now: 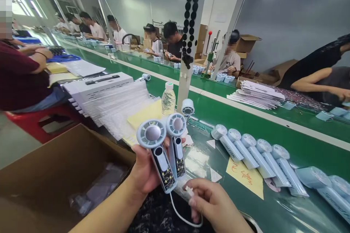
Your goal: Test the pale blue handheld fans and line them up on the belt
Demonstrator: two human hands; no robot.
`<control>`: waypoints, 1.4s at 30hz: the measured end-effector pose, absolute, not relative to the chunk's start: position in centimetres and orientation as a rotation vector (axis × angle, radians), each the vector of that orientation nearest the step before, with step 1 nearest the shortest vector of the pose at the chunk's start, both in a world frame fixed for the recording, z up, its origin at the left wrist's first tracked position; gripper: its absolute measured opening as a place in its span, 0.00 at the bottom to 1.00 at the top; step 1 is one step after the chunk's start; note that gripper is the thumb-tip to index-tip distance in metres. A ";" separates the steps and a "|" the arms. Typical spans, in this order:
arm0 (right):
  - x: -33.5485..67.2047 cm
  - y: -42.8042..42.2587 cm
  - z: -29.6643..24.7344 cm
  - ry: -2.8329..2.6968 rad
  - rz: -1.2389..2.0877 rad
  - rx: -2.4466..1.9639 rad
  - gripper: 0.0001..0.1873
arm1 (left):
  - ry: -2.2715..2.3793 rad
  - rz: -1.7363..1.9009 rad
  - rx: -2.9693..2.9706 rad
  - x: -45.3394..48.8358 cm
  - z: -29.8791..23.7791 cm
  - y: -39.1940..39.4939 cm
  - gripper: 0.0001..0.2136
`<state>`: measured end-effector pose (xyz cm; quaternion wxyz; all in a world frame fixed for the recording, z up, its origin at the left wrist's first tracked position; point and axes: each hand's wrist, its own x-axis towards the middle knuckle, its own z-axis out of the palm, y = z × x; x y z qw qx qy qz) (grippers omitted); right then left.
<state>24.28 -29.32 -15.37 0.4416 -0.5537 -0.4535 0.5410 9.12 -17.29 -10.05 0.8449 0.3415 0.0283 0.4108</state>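
My left hand is closed around two light-blue handheld fans, held side by side with round heads up. The nearer handheld fan and the one behind it both show a dark front panel with small lit spots and a pale oval piece. From the nearer fan's bottom end a white cable loops over to my right hand. The fingers of that hand pinch the cable's whitish end, just right of the fans' lower ends. Some clear plastic shows beside those fingertips; its exact shape is unclear.
Several blue fans lie in a row at right, near a yellow note. A bottle stands ahead by a metal post. Left are an open carton and plastic sleeves. Co-workers sit along the green conveyor.
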 end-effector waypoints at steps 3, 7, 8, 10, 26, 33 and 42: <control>22.1 -29.2 -14.4 -1.009 1.429 -1.296 0.34 | 0.149 0.927 0.719 10.0 -9.1 -17.4 0.28; 20.4 -28.4 -13.8 -1.064 1.272 -1.214 0.35 | 0.187 0.947 0.658 10.9 -8.6 -17.8 0.28; 20.2 -28.4 -14.0 -1.078 1.230 -1.193 0.34 | 0.192 0.944 0.652 11.0 -8.7 -17.9 0.28; 19.8 -28.5 -14.6 -1.036 1.215 -1.152 0.32 | 0.219 0.963 0.664 11.1 -8.9 -18.0 0.29; 20.1 -28.2 -15.0 -1.102 0.935 -1.187 0.24 | 0.225 0.982 0.571 10.3 -8.8 -17.7 0.28; 19.1 -28.2 -15.5 -0.856 1.174 -1.025 0.25 | 0.200 0.978 0.757 10.2 -9.3 -18.2 0.30; 24.2 -29.2 -13.2 -1.138 0.409 -1.518 0.19 | 0.280 0.971 0.750 10.0 -8.7 -17.6 0.21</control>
